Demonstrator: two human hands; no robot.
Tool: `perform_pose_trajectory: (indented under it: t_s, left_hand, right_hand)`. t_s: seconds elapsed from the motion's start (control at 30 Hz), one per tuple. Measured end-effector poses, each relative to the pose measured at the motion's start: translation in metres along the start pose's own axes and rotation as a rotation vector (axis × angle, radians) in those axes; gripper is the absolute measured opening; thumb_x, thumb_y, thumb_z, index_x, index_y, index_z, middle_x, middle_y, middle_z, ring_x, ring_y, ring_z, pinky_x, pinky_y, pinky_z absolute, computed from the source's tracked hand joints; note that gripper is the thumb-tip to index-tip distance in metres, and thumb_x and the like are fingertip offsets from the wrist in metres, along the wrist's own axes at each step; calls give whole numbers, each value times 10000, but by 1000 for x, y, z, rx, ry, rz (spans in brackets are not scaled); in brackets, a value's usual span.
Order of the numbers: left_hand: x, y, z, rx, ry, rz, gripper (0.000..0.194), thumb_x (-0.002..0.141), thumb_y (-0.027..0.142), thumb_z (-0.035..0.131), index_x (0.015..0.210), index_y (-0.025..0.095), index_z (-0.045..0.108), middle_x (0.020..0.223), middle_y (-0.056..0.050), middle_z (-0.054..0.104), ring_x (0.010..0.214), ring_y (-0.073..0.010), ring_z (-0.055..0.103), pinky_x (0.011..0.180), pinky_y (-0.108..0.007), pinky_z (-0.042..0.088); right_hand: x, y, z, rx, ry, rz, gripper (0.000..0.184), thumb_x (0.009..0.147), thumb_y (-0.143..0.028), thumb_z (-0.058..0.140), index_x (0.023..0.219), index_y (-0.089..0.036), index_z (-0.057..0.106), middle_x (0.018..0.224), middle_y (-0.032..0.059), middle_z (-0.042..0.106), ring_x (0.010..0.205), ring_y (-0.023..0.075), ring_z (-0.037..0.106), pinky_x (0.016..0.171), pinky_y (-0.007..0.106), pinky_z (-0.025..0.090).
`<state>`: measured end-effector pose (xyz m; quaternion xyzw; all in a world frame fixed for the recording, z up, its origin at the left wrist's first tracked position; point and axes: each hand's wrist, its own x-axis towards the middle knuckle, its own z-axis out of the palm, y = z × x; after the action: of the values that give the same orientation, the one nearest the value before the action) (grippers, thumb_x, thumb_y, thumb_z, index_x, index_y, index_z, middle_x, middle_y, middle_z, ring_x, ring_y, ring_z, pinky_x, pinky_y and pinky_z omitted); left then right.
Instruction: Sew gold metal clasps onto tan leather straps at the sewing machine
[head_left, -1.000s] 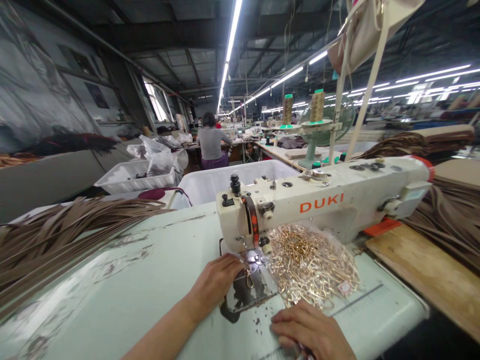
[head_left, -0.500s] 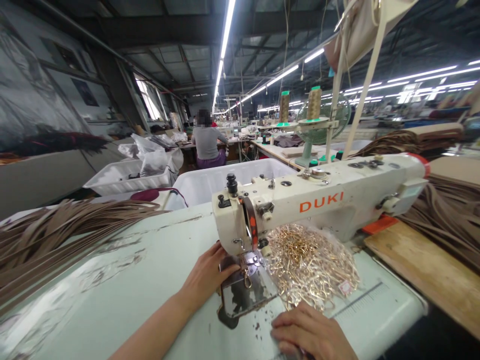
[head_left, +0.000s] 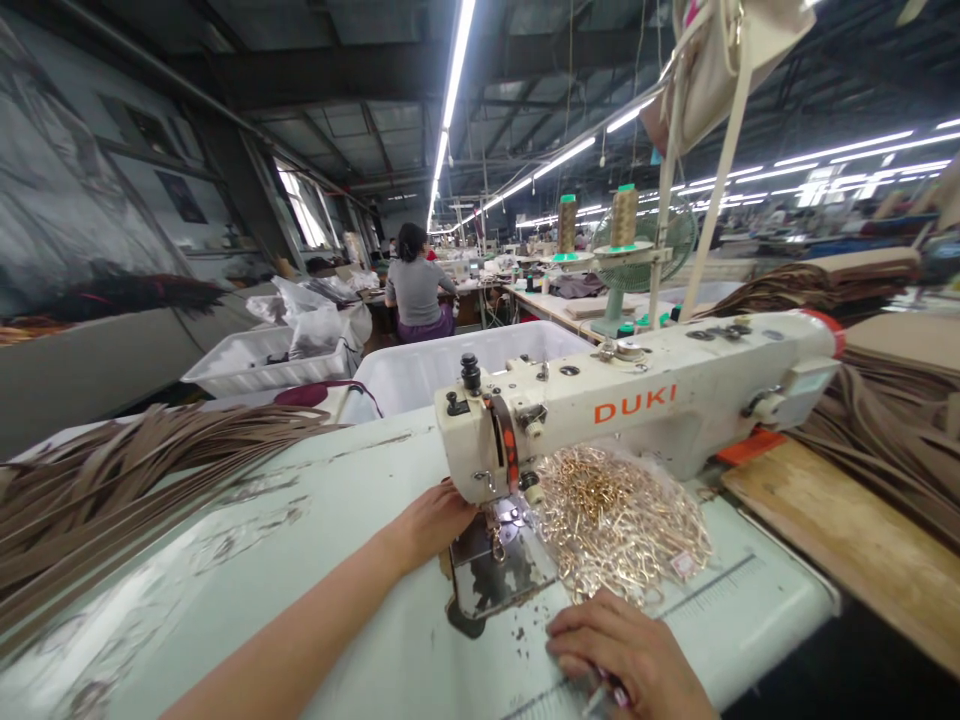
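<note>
Clamps slim tool (head_left: 618, 690) in right hand (head_left: 628, 645), seemingly for readiness; rests left hand (head_left: 436, 518) near gold-toned clasp (head_left: 498, 546), cannot tell grip.

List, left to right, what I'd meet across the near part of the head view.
Brown strips, left hand, single gold clasp, heap of gold hardware, wooden board.

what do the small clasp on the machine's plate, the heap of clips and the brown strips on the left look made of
Clasp: probably metal, gold-toned and shiny.
Clips: likely metal too, glinting bright gold.
Brown strips: perhaps leather or imitation leather, given their dull finish and soft bends; fabric is possible.
</note>
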<state>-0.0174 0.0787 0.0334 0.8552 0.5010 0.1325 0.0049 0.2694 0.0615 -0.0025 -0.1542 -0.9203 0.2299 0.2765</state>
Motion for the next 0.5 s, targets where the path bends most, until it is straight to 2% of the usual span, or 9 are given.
perform_pose_trajectory:
  t_s: [0.1,0.2,0.3,0.4,0.5]
  left_hand:
    - [-4,4,4,54,-33,-50,258,826,-61,489,986,102,608,1003,-99,643,1014,-257,584,940,-473,427]
    - [-11,10,5,48,-29,-118,115,851,19,564,919,102,606,909,-57,641,942,-233,606,902,-484,449]
    - [-30,16,-1,-38,32,-214,8,861,115,608,854,114,610,843,-37,637,892,-222,614,876,-475,463]
    - [-68,23,-20,-196,202,-368,80,885,194,575,867,132,622,832,-46,654,856,-224,630,849,-460,488]
    - [-114,35,-50,-412,469,-559,251,943,305,439,1006,127,605,950,-99,668,885,-236,642,801,-402,536]
  right_hand:
    - [0,-6,-3,-29,-31,26,238,816,-93,485,940,-216,647,988,34,661,880,156,587,758,248,476]
    - [-2,-7,-3,-62,-57,18,270,808,-88,479,975,-223,644,1000,41,654,905,168,588,772,262,481]
    - [-4,-4,1,-64,-35,-11,263,822,-115,468,982,-227,643,1010,49,651,940,179,588,797,274,488]
    - [-8,-1,5,-29,31,-27,230,832,-166,479,954,-244,658,1027,52,653,945,190,598,799,276,500]
    - [-13,6,10,-47,92,-30,226,799,-192,523,941,-267,683,1054,57,657,948,210,614,830,297,506]
